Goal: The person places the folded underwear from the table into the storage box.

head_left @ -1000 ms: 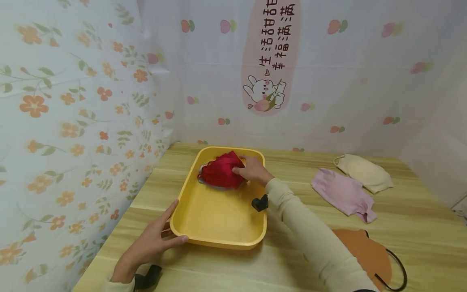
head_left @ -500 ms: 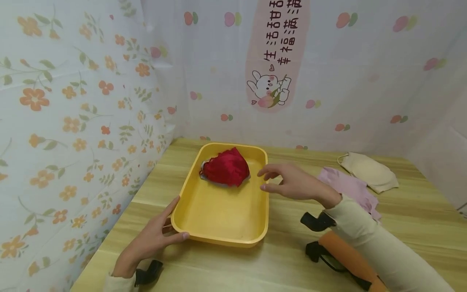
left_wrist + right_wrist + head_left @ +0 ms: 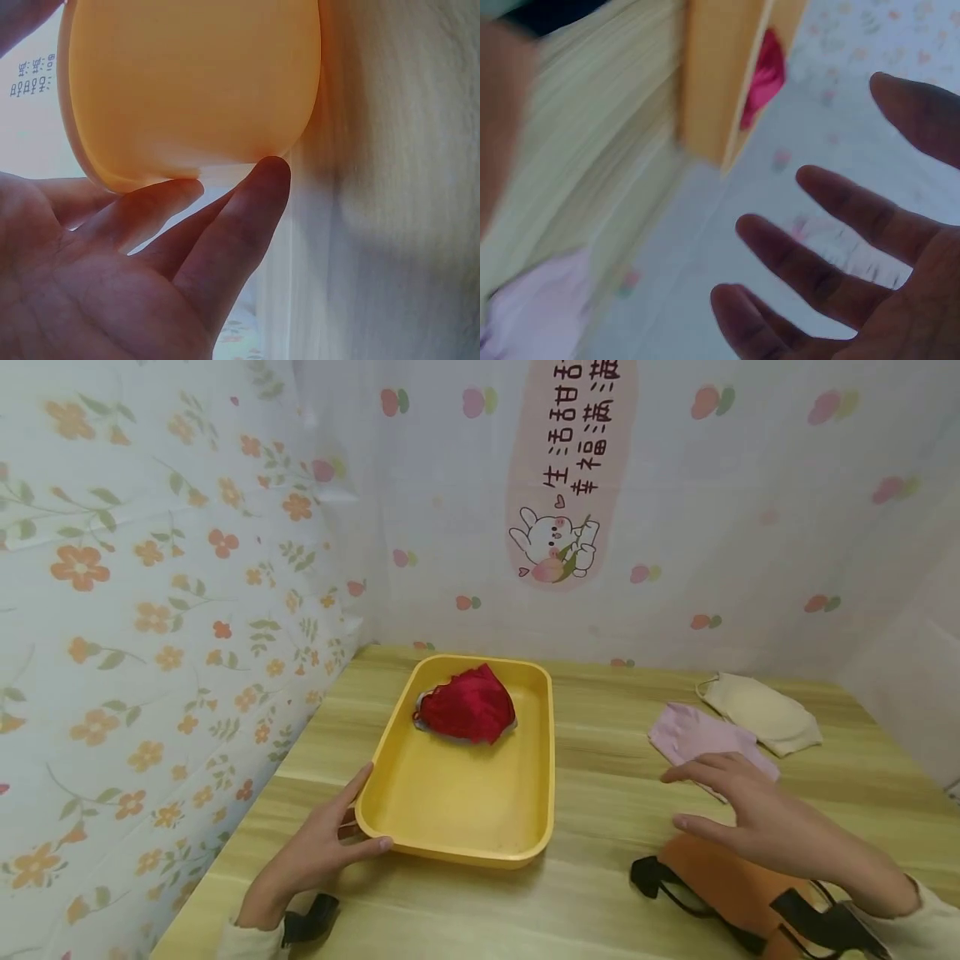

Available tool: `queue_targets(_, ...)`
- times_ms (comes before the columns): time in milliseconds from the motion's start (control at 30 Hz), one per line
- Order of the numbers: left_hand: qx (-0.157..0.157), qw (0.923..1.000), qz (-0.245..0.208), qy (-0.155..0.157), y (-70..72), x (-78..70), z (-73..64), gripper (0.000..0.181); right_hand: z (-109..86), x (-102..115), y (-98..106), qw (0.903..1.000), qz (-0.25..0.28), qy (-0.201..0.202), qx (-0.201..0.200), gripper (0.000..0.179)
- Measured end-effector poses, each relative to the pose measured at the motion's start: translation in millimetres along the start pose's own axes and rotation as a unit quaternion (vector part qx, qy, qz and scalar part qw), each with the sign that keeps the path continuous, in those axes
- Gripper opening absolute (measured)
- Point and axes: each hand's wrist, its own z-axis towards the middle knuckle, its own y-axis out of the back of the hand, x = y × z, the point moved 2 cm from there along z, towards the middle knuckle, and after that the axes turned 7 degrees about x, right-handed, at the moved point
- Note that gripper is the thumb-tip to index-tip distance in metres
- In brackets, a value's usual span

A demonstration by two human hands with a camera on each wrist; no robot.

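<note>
My left hand [image 3: 318, 843] is at the near left corner of a yellow plastic tray [image 3: 457, 860], fingers spread against its outer wall and thumb along the front rim. In the left wrist view the fingertips [image 3: 271, 174] touch the tray wall. Inside the tray, towards the back, a crumpled red cloth piece [image 3: 471, 706] lies over a greyish one that is mostly covered. My right hand [image 3: 757, 818] holds nothing, fingers apart, in the air over an orange cloth piece with black straps [image 3: 712, 877]. A lilac cloth piece [image 3: 701, 735] lies just beyond this hand, partly hidden by it.
A cream cloth piece with a thin loop [image 3: 761, 710] lies behind the lilac one, at the right of the wooden table [image 3: 600, 802]. Patterned curtains [image 3: 427, 518] close off the back and left. Black wrist mounts [image 3: 311, 920] sit below both hands.
My right hand has left the red cloth piece and moved out of the tray, to the right and nearer, over the orange piece. The left hand stays at the tray corner.
</note>
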Motion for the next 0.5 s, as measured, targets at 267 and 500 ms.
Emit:
queue_targets(267,0.001,1.0,-0.001,0.0,-1.7,1.9,1.1,0.102,-52.3,-67.7,-28.5,0.995,0.044,-0.089,0.01,0.043)
queue_targets(500,-0.004,0.9999,-0.012,0.006,-2.5,2.0,-0.6,0.102,-77.6,-98.4,-61.0,0.989,0.09,-0.116,0.011,0.058)
